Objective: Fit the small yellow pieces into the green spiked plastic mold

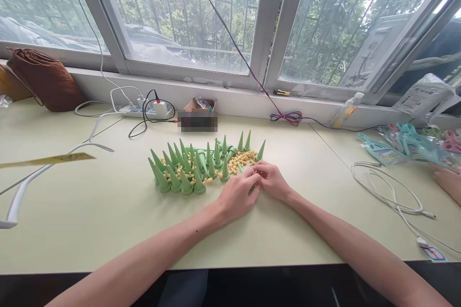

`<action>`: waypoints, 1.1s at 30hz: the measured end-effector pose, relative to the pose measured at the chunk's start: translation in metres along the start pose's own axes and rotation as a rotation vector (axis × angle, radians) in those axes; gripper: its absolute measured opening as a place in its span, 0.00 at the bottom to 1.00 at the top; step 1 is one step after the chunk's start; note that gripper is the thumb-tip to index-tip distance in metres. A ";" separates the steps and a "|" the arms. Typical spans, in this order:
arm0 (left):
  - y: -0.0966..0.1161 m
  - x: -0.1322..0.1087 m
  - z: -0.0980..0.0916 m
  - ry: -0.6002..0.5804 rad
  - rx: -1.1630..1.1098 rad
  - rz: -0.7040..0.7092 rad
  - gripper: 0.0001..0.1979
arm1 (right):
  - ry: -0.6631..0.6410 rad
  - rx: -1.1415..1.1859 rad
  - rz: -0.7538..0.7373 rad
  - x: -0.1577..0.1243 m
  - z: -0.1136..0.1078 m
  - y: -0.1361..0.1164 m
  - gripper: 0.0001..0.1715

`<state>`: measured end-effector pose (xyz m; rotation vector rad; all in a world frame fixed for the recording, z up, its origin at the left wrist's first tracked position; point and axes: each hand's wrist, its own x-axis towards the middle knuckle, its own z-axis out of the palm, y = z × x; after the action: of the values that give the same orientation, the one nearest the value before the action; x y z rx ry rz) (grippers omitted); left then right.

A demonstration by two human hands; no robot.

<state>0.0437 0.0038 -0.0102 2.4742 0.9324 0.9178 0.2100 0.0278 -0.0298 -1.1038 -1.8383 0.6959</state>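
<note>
My left hand is closed around a green plant watering spike; a bit of its green plastic shows between the fingers. Fingertips of my right hand are pinched together against the left hand, and what they grip is hidden. Many green cone-shaped spikes stand point up on the table just left of my hands, with a few lying over behind. Small tan plastic fittings are heaped and scattered among them.
A small cardboard box and a power strip with cables are by the window. White cables and bagged teal items lie right, near another person's hand. A brown drawstring bag stands left; a bottle leans behind.
</note>
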 end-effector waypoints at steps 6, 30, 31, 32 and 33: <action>0.000 -0.001 0.000 -0.004 -0.013 0.001 0.07 | -0.018 -0.016 -0.013 0.000 0.000 0.001 0.10; 0.000 0.000 0.000 0.007 0.009 0.003 0.07 | 0.062 0.052 0.019 0.000 0.000 0.000 0.09; 0.000 -0.001 0.000 0.008 0.004 0.003 0.08 | 0.068 0.057 0.022 0.000 0.000 -0.002 0.10; 0.000 -0.001 0.000 0.011 0.001 0.002 0.08 | 0.073 0.059 0.025 0.000 0.000 -0.003 0.10; 0.000 -0.001 0.000 0.016 -0.001 0.002 0.08 | 0.076 0.060 0.026 0.000 -0.001 -0.004 0.10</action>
<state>0.0432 0.0025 -0.0110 2.4710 0.9344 0.9393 0.2090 0.0258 -0.0263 -1.1019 -1.7305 0.7099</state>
